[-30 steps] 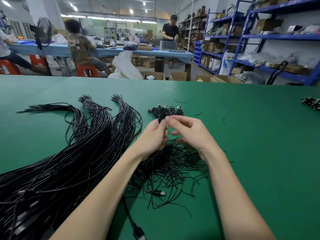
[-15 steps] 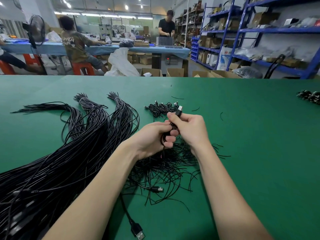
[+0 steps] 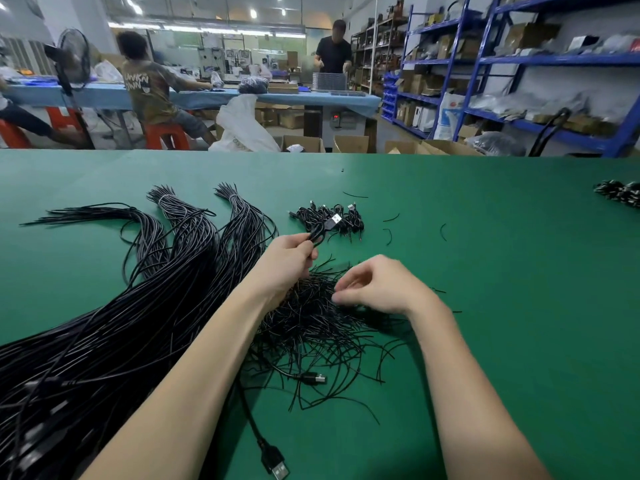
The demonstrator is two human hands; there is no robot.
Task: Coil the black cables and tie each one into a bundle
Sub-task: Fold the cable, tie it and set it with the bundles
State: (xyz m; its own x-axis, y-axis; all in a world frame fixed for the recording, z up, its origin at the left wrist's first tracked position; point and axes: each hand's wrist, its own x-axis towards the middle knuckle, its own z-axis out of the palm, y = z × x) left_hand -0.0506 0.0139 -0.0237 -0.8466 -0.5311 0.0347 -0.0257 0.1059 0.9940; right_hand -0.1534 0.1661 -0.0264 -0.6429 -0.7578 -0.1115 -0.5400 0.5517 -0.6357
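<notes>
Right hand [image 3: 379,287] dropped from coiled cable [image 3: 320,232] to pile of ties [image 3: 311,317], fingers curled, pinch unclear. Left hand [image 3: 287,261] holds coil w/ USB plug above green worktop [image 3: 519,271].

On the green table [image 3: 485,271], the left hand [image 3: 287,261] held a coiled black cable [image 3: 317,233] pinched in its grip, the USB plug [image 3: 334,221] poking out toward the far edge. The right hand [image 3: 381,289] hovered with curled fingers over a heap of short black ties [image 3: 311,323] near the table's middle. Long loose cables [image 3: 138,306] fanned across the left side. Finished bundles [image 3: 329,216] lay just beyond the left hand, and more bundles [image 3: 620,194] sat at the right edge.
</notes>
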